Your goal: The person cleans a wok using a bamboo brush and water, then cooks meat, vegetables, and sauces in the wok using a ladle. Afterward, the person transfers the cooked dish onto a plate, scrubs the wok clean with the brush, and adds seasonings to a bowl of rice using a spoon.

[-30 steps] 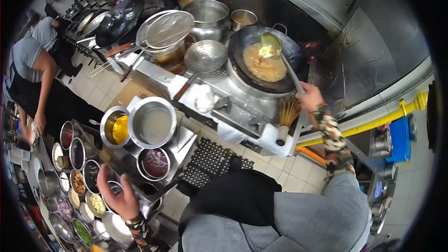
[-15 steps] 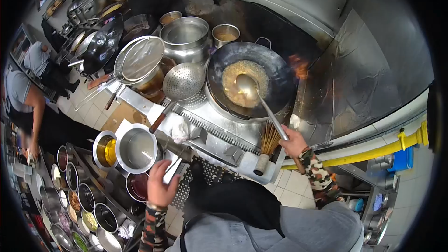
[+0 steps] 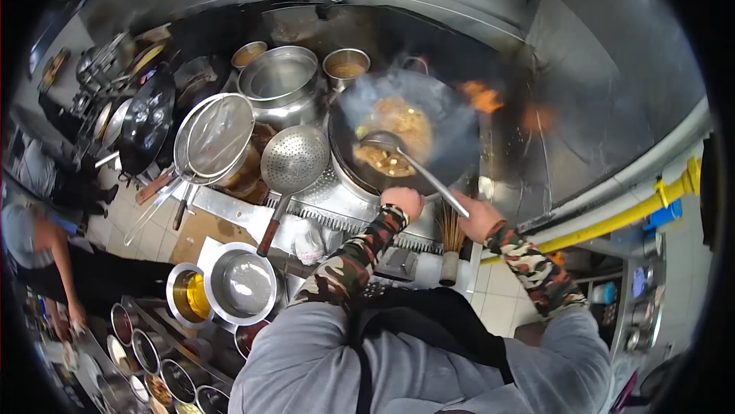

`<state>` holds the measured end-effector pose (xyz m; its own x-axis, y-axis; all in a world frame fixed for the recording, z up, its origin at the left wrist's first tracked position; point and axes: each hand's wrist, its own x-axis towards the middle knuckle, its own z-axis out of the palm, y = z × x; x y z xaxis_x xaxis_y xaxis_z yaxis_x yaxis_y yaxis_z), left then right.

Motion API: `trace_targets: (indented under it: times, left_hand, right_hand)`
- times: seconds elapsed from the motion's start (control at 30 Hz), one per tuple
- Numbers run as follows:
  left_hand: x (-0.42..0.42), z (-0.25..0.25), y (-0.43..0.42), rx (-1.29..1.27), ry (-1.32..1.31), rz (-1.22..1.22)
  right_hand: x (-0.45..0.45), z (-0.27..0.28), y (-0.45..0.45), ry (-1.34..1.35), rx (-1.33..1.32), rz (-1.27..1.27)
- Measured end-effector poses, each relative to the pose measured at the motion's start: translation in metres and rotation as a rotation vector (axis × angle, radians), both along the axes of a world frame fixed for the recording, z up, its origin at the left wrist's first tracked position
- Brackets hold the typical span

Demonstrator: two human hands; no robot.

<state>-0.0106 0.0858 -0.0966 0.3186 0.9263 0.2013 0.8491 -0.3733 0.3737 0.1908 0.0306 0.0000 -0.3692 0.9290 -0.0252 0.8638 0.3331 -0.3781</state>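
Observation:
A dark steel wok (image 3: 452, 157) sits on the burner, with browned food pieces (image 3: 383, 160) in bubbling, steaming liquid inside it. My right hand (image 3: 481, 216) is closed around the long handle of a metal ladle (image 3: 432, 178), whose bowl rests among the food at the wok's left side. At the wok's near edge my left hand (image 3: 403, 203) is closed in a fist where the near handle is; the fingers cover the handle itself. A bamboo wok brush (image 3: 450, 249) stands just below my right hand.
Flames (image 3: 482, 97) rise behind the wok on the right. To its left are a perforated skimmer (image 3: 295, 160), a mesh strainer (image 3: 214, 138) and a large pot (image 3: 277, 77). Metal pots of oil (image 3: 191, 295) and clear liquid (image 3: 243, 284) stand nearer. A co-worker (image 3: 53, 253) is at far left.
My left hand has moved from beside the pots at the left to the wok's near edge and closed there. The ladle bowl has shifted left; steam has thickened and flames have grown.

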Motion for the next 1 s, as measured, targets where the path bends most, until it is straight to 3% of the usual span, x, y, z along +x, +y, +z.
trace_targets:
  times: [0.07,0.17,0.2,0.23,0.33,0.4,0.43,0.47,0.5,0.6,0.67,0.7,0.8,0.9,0.97,1.0]
  left_hand:
    - [0.010,0.021,-0.010,-0.228,0.083,-0.003]
    - [0.013,0.111,-0.063,-0.180,0.114,-0.138]
    - [0.017,0.092,-0.051,-0.124,0.110,-0.133]
    - [0.020,0.071,-0.042,-0.094,0.096,-0.110]
    - [0.033,0.013,-0.053,0.023,0.019,0.002]
    - [0.039,0.007,-0.093,0.046,0.051,0.058]
    - [0.038,0.005,-0.118,-0.047,0.075,0.028]
    - [0.032,-0.004,-0.140,0.125,0.040,-0.022]
    - [0.027,0.016,-0.152,0.080,0.019,-0.106]
    - [0.025,0.053,-0.111,-0.011,0.163,0.011]
    - [0.015,0.031,-0.059,-0.010,0.203,0.011]
    - [0.010,0.025,-0.046,0.091,0.178,0.031]
    - [0.009,0.005,-0.019,0.028,0.179,0.051]
    - [0.006,0.008,-0.015,-0.068,0.161,0.082]
    - [-0.004,0.008,-0.027,0.255,0.035,0.104]
    - [-0.008,0.014,-0.039,0.225,-0.012,0.086]
  right_hand:
    - [0.022,0.028,-0.035,-0.024,-0.056,-0.021]
    - [0.053,0.061,-0.052,-0.023,-0.058,0.090]
    - [0.059,0.057,-0.061,-0.053,-0.052,0.190]
    - [0.049,0.050,-0.053,-0.210,-0.176,0.038]
    - [0.038,0.022,-0.022,-0.326,-0.088,-0.055]
    - [0.044,0.016,-0.009,-0.198,0.095,-0.025]
    - [0.047,0.032,-0.015,-0.193,0.100,-0.021]
    - [0.053,0.058,-0.030,-0.131,0.041,-0.032]
    - [0.058,0.073,-0.036,-0.071,-0.015,-0.040]
    - [0.096,0.061,-0.022,0.073,0.061,0.070]
    - [0.088,0.058,0.004,0.118,0.093,0.102]
    - [0.077,0.048,0.024,0.160,0.038,0.019]
    - [0.041,-0.011,0.084,0.296,-0.074,-0.150]
    - [0.003,-0.037,0.079,0.879,-0.628,-0.361]
    - [0.003,-0.049,0.080,1.324,-1.099,-0.436]
    - [0.008,-0.051,0.084,1.501,-1.419,-0.355]
